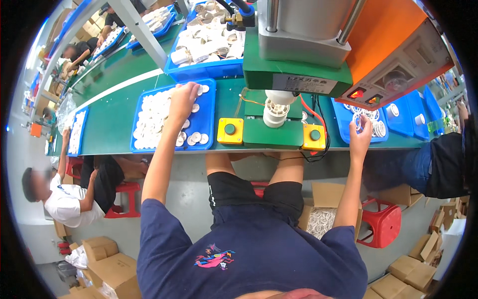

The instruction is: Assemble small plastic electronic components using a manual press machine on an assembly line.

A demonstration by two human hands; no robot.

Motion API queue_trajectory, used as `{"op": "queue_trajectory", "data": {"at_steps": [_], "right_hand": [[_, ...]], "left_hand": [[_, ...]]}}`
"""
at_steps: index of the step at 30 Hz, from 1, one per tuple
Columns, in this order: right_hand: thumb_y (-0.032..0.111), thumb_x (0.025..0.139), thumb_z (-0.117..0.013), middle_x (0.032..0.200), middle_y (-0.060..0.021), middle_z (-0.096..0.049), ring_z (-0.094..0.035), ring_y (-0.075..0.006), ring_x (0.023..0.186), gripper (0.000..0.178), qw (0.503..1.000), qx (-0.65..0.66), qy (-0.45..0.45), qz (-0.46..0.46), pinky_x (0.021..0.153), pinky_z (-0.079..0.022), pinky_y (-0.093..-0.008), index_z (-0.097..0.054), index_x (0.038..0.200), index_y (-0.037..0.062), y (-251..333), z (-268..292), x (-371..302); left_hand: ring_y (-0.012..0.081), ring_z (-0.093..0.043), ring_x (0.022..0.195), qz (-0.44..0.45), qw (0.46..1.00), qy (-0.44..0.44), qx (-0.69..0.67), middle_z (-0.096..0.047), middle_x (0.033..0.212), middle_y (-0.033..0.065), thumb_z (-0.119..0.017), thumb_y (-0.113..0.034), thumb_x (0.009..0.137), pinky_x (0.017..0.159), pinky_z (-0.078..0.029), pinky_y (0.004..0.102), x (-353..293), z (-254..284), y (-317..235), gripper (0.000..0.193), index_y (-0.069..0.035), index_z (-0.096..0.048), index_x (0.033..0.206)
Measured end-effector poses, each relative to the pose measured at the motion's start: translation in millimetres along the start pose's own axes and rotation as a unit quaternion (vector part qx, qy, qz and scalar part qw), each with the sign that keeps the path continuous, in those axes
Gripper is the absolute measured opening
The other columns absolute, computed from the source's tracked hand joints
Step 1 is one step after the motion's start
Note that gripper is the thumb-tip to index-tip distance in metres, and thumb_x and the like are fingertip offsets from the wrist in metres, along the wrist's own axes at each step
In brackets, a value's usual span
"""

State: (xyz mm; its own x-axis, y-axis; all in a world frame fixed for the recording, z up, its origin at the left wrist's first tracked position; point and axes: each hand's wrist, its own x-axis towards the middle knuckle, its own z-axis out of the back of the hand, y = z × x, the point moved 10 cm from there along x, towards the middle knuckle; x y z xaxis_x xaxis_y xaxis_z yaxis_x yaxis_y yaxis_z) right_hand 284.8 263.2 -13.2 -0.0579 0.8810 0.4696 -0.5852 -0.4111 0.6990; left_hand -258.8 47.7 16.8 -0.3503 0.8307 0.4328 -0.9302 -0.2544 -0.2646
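Observation:
My left hand (pixel 184 102) is over a blue tray (pixel 211 114) of small round white plastic discs (pixel 152 119). Its fingers are bent and drawn together at the tray's far right part; what they hold, if anything, is hidden. Out to the right, my right hand (pixel 362 133) reaches into another blue tray (pixel 343 130), thumb and fingers curled around a white plastic ring; more white rings (pixel 379 129) lie beside it. Between my hands stands a green press (pixel 298 74). A white cylindrical plastic part (pixel 275 113) sits upright beneath its white pressing head.
Yellow button boxes (pixel 230 130) (pixel 314 137) flank the press base. An orange control box (pixel 398 55) and a red hose (pixel 313 112) are at its right. A heaped blue bin (pixel 181 74) stands behind. Co-workers sit at left; another person stands right. An open carton (pixel 323 192) is below.

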Motion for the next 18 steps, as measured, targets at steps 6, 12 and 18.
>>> {"op": "queue_trajectory", "data": {"at_steps": [6,12,18], "right_hand": [[0.018,0.09,-0.073,0.121,-0.0172,-0.061,-0.061,-0.0256,0.114,0.044,0.997,0.047,-0.041,-0.038,0.097,-0.051,-0.0375,-0.058,0.125,-0.005,-9.8,3.2,-3.1],[0.016,0.094,-0.074,0.13,-0.0152,-0.057,-0.058,-0.0218,0.12,0.049,0.968,0.216,-0.059,-0.109,0.1,-0.05,-0.0355,-0.052,0.132,-0.0046,-9.0,-3.4,-31.6],[0.008,0.089,-0.076,0.131,-0.0136,-0.059,-0.06,-0.0207,0.117,0.051,0.957,0.287,0.021,-0.035,0.102,-0.049,-0.0345,-0.053,0.133,-0.0044,96.6,-25.6,-77.1]], "left_hand": [[0.027,-0.066,0.085,-0.069,0.938,0.042,-0.337,-0.066,0.103,0.0143,-0.064,-0.015,0.1,0.08,-0.053,0.0353,-5.4,44.2,-161.0,0.02,0.002,-0.07,0.108],[0.036,-0.068,0.092,-0.087,0.917,0.13,-0.368,-0.068,0.108,0.0188,-0.065,-0.011,0.096,0.082,-0.054,0.0389,0.1,12.8,-216.8,0.019,0.0,-0.069,0.112],[0.0381,-0.068,0.098,-0.143,0.921,0.074,-0.354,-0.071,0.104,0.0196,-0.068,-0.009,0.092,0.084,-0.054,0.0406,1.6,18.8,-223.9,0.022,-0.004,-0.07,0.114]]}}
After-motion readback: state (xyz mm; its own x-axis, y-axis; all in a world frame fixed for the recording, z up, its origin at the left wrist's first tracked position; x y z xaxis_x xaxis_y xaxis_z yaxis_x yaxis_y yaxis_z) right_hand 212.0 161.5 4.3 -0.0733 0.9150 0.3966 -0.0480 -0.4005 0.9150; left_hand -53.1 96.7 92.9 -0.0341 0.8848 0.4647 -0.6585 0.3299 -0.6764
